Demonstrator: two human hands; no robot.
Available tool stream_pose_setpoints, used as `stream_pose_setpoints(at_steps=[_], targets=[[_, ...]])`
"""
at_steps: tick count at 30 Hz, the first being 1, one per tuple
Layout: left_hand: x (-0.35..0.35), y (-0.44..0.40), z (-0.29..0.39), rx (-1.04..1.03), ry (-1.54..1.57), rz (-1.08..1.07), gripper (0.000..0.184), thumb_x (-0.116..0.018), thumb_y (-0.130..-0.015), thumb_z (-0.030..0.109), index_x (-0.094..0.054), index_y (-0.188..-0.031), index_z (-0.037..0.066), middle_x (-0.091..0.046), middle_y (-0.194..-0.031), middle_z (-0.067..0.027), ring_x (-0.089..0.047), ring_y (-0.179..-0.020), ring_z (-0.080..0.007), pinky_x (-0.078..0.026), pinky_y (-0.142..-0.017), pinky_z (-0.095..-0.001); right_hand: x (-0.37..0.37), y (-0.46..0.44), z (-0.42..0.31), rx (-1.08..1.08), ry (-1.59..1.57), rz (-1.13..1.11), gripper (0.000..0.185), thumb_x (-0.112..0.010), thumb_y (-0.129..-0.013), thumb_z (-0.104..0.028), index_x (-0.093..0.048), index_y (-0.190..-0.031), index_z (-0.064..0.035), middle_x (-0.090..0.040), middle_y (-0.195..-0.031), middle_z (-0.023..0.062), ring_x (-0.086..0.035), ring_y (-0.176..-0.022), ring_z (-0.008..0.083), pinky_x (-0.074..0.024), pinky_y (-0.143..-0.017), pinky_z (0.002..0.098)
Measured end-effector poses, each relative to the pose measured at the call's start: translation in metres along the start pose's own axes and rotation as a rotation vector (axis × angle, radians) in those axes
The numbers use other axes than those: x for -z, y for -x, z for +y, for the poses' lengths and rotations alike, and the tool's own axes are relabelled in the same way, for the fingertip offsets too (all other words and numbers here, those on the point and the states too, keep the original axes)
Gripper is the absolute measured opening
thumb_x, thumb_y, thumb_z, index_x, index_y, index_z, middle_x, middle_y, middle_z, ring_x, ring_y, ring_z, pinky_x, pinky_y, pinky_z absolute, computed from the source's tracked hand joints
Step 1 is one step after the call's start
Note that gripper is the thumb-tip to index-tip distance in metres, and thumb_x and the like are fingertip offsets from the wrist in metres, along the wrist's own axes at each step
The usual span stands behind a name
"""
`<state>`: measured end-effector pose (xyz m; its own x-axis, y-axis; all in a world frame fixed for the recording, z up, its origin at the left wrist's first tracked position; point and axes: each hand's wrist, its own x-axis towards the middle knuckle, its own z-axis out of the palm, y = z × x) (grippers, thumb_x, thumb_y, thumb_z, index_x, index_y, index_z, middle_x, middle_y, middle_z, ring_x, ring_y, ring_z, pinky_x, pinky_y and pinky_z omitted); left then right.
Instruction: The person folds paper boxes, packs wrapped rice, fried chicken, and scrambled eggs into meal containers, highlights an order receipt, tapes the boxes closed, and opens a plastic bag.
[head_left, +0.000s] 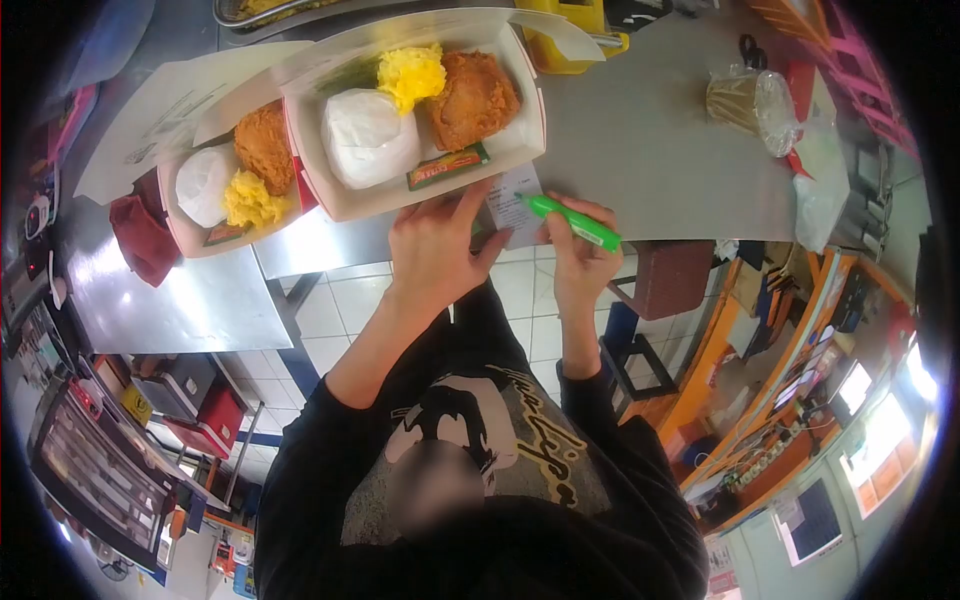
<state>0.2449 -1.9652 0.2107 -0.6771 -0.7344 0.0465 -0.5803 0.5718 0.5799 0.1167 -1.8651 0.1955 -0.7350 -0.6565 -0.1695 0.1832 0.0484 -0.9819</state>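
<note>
My right hand is closed around a green marker, its tip over a printed paper slip at the counter's front edge. My left hand lies at the slip's left side, index finger and thumb spread apart, with the thumb on the slip. Its fingertips meet the front of an open food box. Inside are a white wrapped bundle, yellow scrambled egg, fried chicken and a sauce packet. A second open food box with similar contents stands to the left.
A steel counter runs across the top. A yellow container stands behind the boxes. At right are a wrapped brown cup and a plastic bag. A dark red cloth lies left. A brown stool stands below the counter.
</note>
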Motion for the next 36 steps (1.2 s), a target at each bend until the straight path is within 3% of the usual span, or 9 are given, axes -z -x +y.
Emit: stream_pose_setpoints(at_steps=[3, 5, 8, 12, 22, 24, 25, 31, 36], targets=[[0.001, 0.0, 0.0, 0.005, 0.001, -0.006, 0.069, -0.076, -0.067, 0.032, -0.051, -0.13, 0.019, -0.062, -0.074, -0.0108, -0.062, -0.069, -0.0281, -0.051, -0.072, -0.0385, 0.005, -0.001, -0.002, 0.044, -0.132, -0.069, 0.024, -0.063, -0.084, 0.003, -0.051, -0.104, 0.001, -0.063, -0.098, 0.0162, -0.062, -0.078, 0.0154, -0.0525, -0.069, 0.0252], [0.001, 0.0, 0.0, 0.002, 0.001, -0.002, 0.069, -0.076, -0.067, 0.032, -0.051, -0.13, 0.019, -0.062, -0.075, -0.0112, -0.062, -0.069, -0.0286, -0.051, -0.072, -0.0387, 0.01, -0.001, 0.0, 0.203, -0.09, -0.064, 0.031, -0.063, -0.084, 0.003, -0.044, -0.107, -0.0004, -0.061, -0.102, 0.0195, -0.062, -0.084, 0.0173, -0.0522, -0.074, 0.0263], [0.001, 0.0, 0.0, 0.004, 0.003, -0.012, 0.069, -0.076, -0.067, 0.032, -0.05, -0.13, 0.019, -0.062, -0.075, -0.0119, -0.063, -0.07, -0.029, -0.051, -0.072, -0.039, 0.004, 0.004, -0.005, 0.136, -0.162, -0.031, 0.036, -0.062, -0.082, 0.007, -0.038, -0.108, -0.0025, -0.058, -0.106, 0.0206, -0.06, -0.091, 0.0192, -0.0509, -0.08, 0.0278], [0.0, -0.001, -0.001, -0.012, 0.019, 0.015, 0.069, -0.076, -0.067, 0.032, -0.05, -0.13, 0.02, -0.063, -0.076, -0.0115, -0.063, -0.07, -0.0289, -0.051, -0.071, -0.0392, -0.006, 0.003, 0.007, 0.248, 0.006, -0.074, 0.038, -0.059, -0.079, 0.012, -0.038, -0.106, -0.0038, -0.055, -0.105, 0.017, -0.057, -0.097, 0.0183, -0.0491, -0.085, 0.0286], [-0.002, 0.001, -0.002, -0.015, 0.004, 0.026, 0.069, -0.076, -0.066, 0.032, -0.05, -0.129, 0.02, -0.062, -0.072, -0.0095, -0.062, -0.067, -0.0272, -0.051, -0.069, -0.0379, -0.002, 0.005, 0.021, 0.309, 0.13, -0.114, 0.035, -0.061, -0.078, 0.01, -0.041, -0.104, -0.0021, -0.056, -0.105, 0.0172, -0.057, -0.098, 0.0189, -0.0487, -0.085, 0.0292], [-0.002, 0.001, -0.002, -0.011, -0.008, 0.022, 0.069, -0.075, -0.066, 0.032, -0.05, -0.129, 0.02, -0.061, -0.071, -0.0092, -0.062, -0.067, -0.027, -0.051, -0.069, -0.0379, -0.003, 0.003, 0.017, 0.278, 0.018, 0.098, 0.034, -0.062, -0.078, 0.01, -0.042, -0.103, -0.0016, -0.056, -0.104, 0.0174, -0.057, -0.098, 0.0198, -0.0483, -0.085, 0.0296], [-0.001, 0.001, -0.001, -0.007, -0.022, 0.018, 0.069, -0.075, -0.067, 0.032, -0.05, -0.13, 0.02, -0.061, -0.071, -0.0089, -0.062, -0.067, -0.0268, -0.051, -0.07, -0.0378, -0.002, 0.004, 0.017, 0.278, 0.018, 0.098, 0.034, -0.062, -0.078, 0.01, -0.042, -0.103, -0.0016, -0.056, -0.104, 0.0174, -0.057, -0.098, 0.0198, -0.0483, -0.085, 0.0296], [-0.001, 0.001, -0.003, -0.026, 0.006, 0.013, 0.07, -0.075, -0.067, 0.032, -0.048, -0.131, 0.02, -0.06, -0.069, -0.0081, -0.062, -0.066, -0.0265, -0.05, -0.071, -0.0371, -0.008, 0.016, 0.016, 0.388, 0.188, -0.107, 0.034, -0.066, -0.076, 0.007, -0.045, -0.101, -0.0015, -0.059, -0.1, 0.017, -0.06, -0.092, 0.0203, -0.0488, -0.082, 0.0308], [0.0, 0.001, -0.002, -0.013, 0.005, -0.011, 0.071, -0.074, -0.068, 0.032, -0.048, -0.132, 0.02, -0.06, -0.069, -0.0084, -0.062, -0.066, -0.0264, -0.05, -0.071, -0.0372, -0.007, 0.013, 0.015, 0.373, 0.262, -0.088, 0.033, -0.067, -0.075, 0.006, -0.046, -0.1, -0.0017, -0.06, -0.099, 0.0166, -0.06, -0.091, 0.0206, -0.0486, -0.082, 0.0318]])
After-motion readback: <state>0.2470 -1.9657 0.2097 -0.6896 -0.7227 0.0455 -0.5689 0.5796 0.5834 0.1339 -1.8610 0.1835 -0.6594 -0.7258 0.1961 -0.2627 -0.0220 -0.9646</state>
